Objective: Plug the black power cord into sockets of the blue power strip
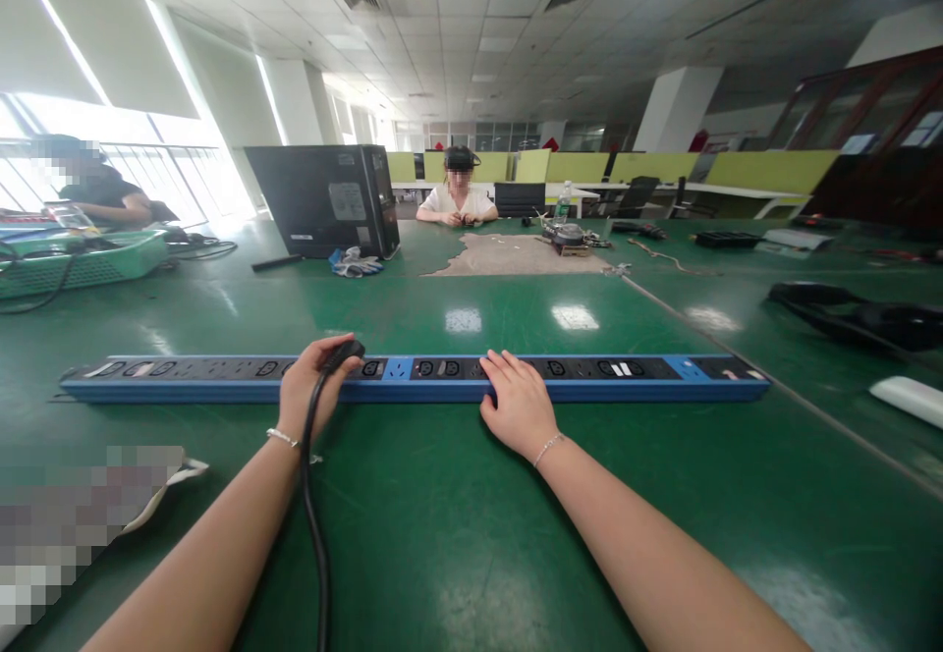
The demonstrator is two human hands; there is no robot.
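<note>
A long blue power strip with black socket panels lies crosswise on the green table. Its top carries several outlets. My left hand is closed around the black plug of a power cord, holding it just over the strip, left of the middle. From there the cord hangs past my wrist to the bottom edge of the picture. Right of the strip's middle, my right hand grips the strip, fingers over the top and thumb at the near side. The plug's prongs are hidden.
Beyond the strip stand a black computer case and crumpled gloves. A green basket holds cables at left. A blurred packet lies near left, a black object at right. One person sits opposite, another at left.
</note>
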